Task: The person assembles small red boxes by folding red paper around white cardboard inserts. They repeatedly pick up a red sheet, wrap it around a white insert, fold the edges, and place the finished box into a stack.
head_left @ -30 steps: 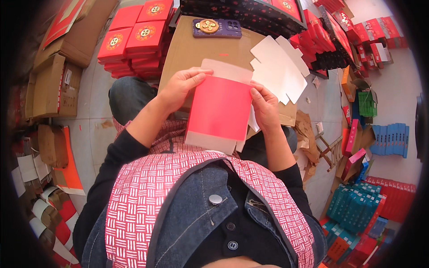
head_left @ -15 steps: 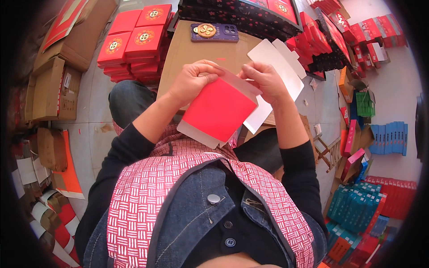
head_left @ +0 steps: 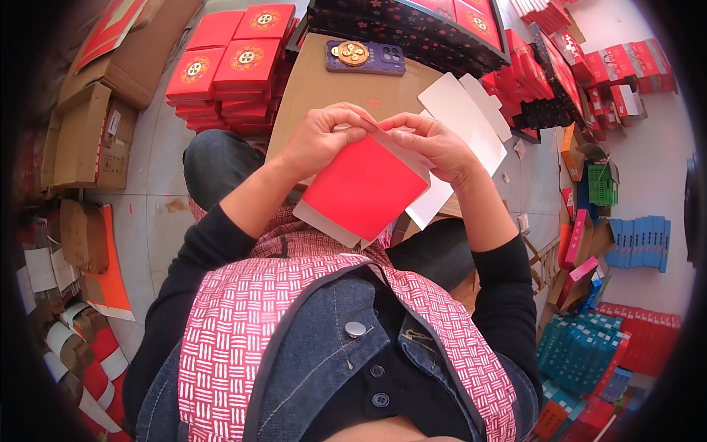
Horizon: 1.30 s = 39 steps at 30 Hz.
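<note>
A red cardboard box blank (head_left: 366, 182) with pale grey flaps is held tilted above my lap. Its far corner is pinched between the thumb and fingers of my left hand (head_left: 329, 138). My right hand (head_left: 433, 145) grips the same far edge, its fingertips close to the left ones and closed on the flap. Under and beyond my right wrist lie white card blanks (head_left: 471, 121) on the brown cardboard work surface (head_left: 303, 92). A purple phone (head_left: 383, 59) with a round gold ornament rests on that surface at the far side.
Stacks of red boxes (head_left: 243, 62) stand at the far left, next to a black patterned tray (head_left: 412, 33) of red boxes. Open brown cartons (head_left: 99, 140) are on the left. At right are blue boxes (head_left: 639, 243), teal boxes (head_left: 578, 346) and a green basket (head_left: 602, 184).
My right hand has moved in along the far edge toward my left hand and now pinches the flap near the corner. The whole view has shifted slightly.
</note>
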Available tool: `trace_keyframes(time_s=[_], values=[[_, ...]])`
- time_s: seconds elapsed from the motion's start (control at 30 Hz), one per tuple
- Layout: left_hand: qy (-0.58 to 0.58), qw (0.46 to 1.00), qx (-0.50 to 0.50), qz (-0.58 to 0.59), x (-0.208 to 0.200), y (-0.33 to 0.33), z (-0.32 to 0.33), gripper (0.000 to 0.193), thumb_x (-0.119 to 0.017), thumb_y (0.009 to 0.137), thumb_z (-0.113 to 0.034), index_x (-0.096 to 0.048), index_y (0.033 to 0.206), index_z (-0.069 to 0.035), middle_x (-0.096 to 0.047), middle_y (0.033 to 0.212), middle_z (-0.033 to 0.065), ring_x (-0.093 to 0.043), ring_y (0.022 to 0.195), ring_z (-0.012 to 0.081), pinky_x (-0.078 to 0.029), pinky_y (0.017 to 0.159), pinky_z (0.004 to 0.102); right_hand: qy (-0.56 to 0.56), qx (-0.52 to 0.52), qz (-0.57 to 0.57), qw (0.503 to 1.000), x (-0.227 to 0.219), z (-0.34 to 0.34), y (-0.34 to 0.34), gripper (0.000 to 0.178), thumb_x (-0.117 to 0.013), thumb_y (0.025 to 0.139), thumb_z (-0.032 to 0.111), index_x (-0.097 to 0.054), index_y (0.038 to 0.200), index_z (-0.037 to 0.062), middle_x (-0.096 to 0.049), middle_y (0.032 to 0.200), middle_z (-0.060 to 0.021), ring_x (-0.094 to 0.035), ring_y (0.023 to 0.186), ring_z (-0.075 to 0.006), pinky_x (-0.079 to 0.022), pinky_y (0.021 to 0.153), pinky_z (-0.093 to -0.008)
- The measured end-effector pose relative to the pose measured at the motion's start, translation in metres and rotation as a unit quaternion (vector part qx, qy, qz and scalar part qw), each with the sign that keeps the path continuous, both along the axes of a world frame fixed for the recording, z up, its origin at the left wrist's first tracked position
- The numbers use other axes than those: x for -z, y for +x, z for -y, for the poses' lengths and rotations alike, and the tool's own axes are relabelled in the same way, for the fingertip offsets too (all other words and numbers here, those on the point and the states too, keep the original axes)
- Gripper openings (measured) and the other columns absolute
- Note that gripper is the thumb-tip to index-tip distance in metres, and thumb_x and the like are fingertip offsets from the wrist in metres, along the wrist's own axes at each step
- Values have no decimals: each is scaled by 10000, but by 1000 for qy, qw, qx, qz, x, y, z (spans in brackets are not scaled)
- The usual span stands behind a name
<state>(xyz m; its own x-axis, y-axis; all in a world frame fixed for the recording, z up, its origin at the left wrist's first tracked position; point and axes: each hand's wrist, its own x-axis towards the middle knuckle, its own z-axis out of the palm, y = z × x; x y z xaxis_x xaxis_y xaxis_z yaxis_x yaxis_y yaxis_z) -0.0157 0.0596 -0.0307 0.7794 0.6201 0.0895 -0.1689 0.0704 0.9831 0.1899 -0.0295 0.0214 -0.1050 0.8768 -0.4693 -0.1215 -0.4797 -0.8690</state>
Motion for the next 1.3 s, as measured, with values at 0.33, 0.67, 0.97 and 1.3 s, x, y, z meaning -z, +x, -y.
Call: trace_keyframes(time_s=[0.33,0.67,0.97,1.3], values=[[-65,994,-20,88,15,1,-4,197,-556,899,24,-519,1089,-12,-561,1135,86,-548,1077,154,-430,981,292,55,-16,113,992,7,-7,-3,354,-657,863,73,-631,1215,50,-685,989,-68,-639,844,-97,-531,760,-230],[19,997,-70,9,30,7,2,159,-597,899,-38,-585,1054,-3,-601,1048,74,-577,981,134,-474,867,263,78,-19,193,978,22,-10,-20,263,-641,879,109,-681,1127,30,-686,861,-42,-600,741,-52,-502,658,-213],[0,998,-55,7,22,5,-7,67,-599,900,-53,-620,935,0,-603,1044,66,-569,953,125,-446,836,239,-4,106,-13,994,26,20,12,302,-638,885,157,-650,1130,-19,-685,938,-99,-655,798,-138,-537,700,-265],[473,873,-53,-103,0,30,8,139,-685,784,-136,-589,836,-50,-587,974,84,-525,1062,286,-341,976,426,-42,130,-28,990,35,22,12,321,-663,853,100,-634,1127,-66,-681,966,-140,-670,826,-174,-556,699,-281]])
